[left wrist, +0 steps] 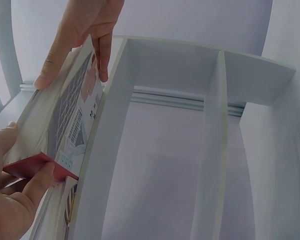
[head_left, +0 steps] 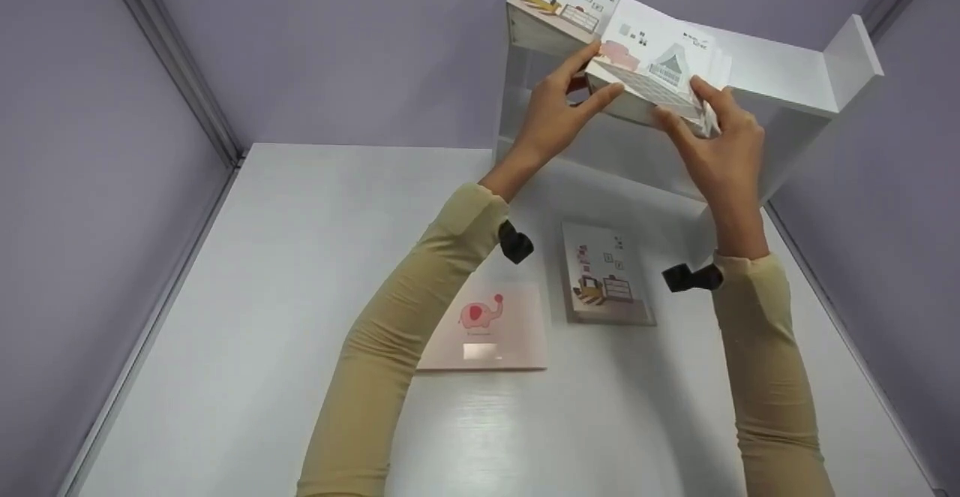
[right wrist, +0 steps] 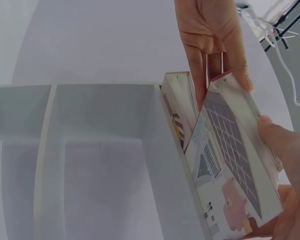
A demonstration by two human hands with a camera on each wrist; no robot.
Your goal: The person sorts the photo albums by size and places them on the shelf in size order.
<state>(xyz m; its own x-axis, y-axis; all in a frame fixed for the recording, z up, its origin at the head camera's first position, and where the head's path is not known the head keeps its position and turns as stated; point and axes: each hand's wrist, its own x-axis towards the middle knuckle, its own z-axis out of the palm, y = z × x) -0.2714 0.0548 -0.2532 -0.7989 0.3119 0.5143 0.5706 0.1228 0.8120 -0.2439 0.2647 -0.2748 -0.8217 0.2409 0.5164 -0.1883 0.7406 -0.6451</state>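
Both hands hold a thick book (head_left: 664,58) with a white cover, a pink figure and a grey grid pattern, at the top of a white shelf unit (head_left: 784,69). My left hand (head_left: 559,110) grips its left end, thumb on the near face. In the left wrist view, its fingers lie against a red end (left wrist: 32,166) of the book. My right hand (head_left: 724,144) grips the opposite end between thumb and fingers. The book tilts, its pages facing me. A similar book (head_left: 566,1) with a yellow vehicle picture lies on the shelf top, left of it.
A pink elephant book (head_left: 517,339) lies flat on the white table (head_left: 300,294), partly behind the left sleeve. To its right lies another book (head_left: 609,268) with a vehicle picture. The shelf has a raised right end panel (head_left: 855,65). Purple walls (head_left: 360,46) stand around.
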